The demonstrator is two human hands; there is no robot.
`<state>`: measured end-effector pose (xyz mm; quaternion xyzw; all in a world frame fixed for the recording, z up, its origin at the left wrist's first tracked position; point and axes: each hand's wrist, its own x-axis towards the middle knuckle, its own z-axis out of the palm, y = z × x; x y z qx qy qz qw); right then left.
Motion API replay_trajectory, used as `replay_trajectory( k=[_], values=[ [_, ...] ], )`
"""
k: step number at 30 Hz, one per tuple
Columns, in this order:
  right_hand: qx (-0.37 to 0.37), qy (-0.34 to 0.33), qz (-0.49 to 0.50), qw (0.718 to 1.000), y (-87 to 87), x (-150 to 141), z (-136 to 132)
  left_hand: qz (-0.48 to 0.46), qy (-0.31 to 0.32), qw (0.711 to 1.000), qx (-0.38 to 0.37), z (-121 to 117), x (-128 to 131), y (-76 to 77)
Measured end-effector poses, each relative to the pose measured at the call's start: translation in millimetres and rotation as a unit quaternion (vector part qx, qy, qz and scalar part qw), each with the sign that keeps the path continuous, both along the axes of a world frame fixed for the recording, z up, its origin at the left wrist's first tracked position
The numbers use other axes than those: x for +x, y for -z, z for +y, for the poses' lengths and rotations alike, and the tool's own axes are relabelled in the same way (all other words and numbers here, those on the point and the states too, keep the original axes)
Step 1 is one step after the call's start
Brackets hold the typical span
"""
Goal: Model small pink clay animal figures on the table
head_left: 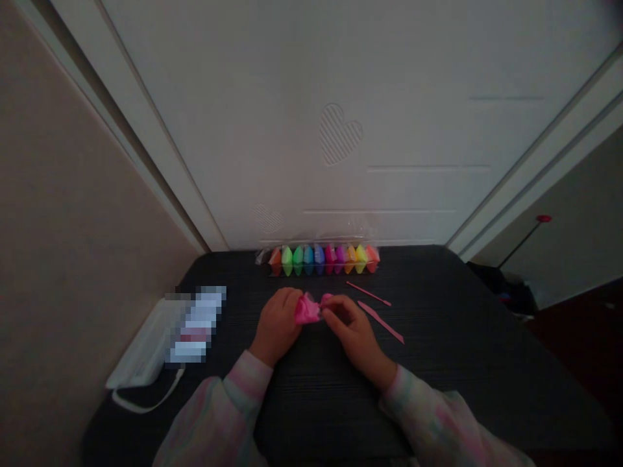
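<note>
My left hand [278,325] is closed on a bright pink clay packet [307,310], which looks like soft modelling clay in clear wrapping. Thumb and fingers of my right hand [354,334] pinch at the packet's right side, where a small pink bit [326,299] shows. Whether that bit is joined to the rest, I cannot tell. To the right of my right hand lie a pink plastic clay knife [382,322] and a thin pink modelling stick [368,293]. Behind both hands stands a clear tray [324,271] with several clay packets in many colours.
At the left of the dark table [311,415] are a white box-like device [146,347], a blurred-out phone-like screen [198,324] and a white cable [141,408]. A white panel with hearts [341,135] rises behind the table. A red-tipped rod [520,241] stands beyond the right edge.
</note>
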<state>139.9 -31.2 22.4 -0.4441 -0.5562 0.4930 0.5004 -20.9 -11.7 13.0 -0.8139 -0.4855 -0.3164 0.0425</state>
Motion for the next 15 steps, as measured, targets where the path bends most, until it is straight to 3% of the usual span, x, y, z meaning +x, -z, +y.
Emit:
replay_trajectory(
  k=[6,15],
  values=[
    [-0.083,-0.068,0.049,0.993,1.2,7,10,0.028,0.055,0.997,0.04,-4,3,-0.8],
    [-0.126,-0.136,0.01,0.983,-11.0,21,11,0.09,0.095,0.991,0.012,-11,10,-11.2]
  ],
)
